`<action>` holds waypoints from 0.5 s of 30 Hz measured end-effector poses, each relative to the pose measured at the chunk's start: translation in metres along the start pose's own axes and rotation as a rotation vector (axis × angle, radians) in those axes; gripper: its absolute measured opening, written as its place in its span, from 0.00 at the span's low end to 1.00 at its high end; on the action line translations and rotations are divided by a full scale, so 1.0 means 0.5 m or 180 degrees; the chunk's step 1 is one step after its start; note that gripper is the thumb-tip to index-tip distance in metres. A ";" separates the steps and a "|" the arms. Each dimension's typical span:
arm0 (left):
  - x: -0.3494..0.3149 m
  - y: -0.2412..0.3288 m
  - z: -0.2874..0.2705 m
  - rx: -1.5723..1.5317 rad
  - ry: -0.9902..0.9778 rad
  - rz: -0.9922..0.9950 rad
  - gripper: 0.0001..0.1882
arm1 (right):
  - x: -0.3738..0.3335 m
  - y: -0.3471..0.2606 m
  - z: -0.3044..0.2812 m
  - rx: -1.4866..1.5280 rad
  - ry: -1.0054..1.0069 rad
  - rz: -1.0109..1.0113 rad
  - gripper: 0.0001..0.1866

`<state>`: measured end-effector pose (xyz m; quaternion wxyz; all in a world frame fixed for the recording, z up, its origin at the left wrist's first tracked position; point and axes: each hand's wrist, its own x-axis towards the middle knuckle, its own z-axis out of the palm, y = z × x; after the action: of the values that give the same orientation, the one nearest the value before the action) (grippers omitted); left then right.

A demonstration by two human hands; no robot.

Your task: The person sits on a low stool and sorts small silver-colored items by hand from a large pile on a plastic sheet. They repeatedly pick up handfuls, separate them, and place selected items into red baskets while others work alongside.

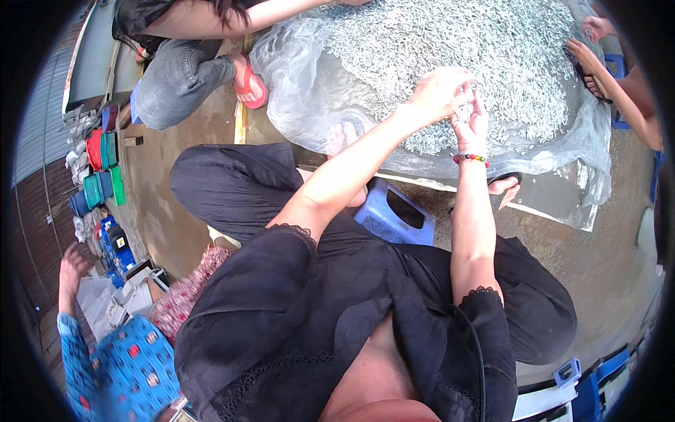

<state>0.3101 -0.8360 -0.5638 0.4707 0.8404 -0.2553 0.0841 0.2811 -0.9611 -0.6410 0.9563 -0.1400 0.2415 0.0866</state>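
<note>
A wide layer of small silvery fish (492, 56), or fish-like pieces, lies spread on a pale mesh net (295, 77). Both my hands meet above its near part. My left hand (439, 93) has its fingers bent and pinched toward the right one; what its fingertips hold is too small to make out. Below it, my right hand (471, 128), with a beaded bracelet (471, 159) at the wrist, is cupped with its palm turned up. Some silvery pieces seem to lie in its curled fingers.
A blue plastic stool (397, 211) stands between my knees and the net. Across at the left sits a person in jeans (186, 81); another person's hands (587, 53) reach in at the right. A person in a blue patterned top (133, 362) is behind left, near stacked baskets (102, 158).
</note>
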 end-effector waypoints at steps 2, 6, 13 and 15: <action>-0.025 -0.062 -0.025 0.0658 0.0412 -0.0524 0.14 | 0.018 -0.021 -0.015 0.0342 0.0084 0.0198 0.19; -0.131 -0.251 -0.067 0.0697 0.0503 -0.2573 0.23 | 0.029 -0.084 -0.057 0.0532 -0.0349 0.0501 0.19; -0.129 -0.250 0.040 0.0278 -0.0419 -0.1594 0.23 | 0.000 -0.106 -0.033 -0.0370 -0.0285 0.0297 0.23; -0.116 -0.228 0.072 0.0046 -0.0603 -0.1380 0.18 | -0.004 -0.110 -0.017 -0.0378 -0.0292 0.0452 0.22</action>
<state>0.3148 -0.7971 -0.6910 0.4456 0.8830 -0.1112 -0.0964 0.2885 -1.0161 -0.6346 0.9479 -0.1748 0.2012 0.1746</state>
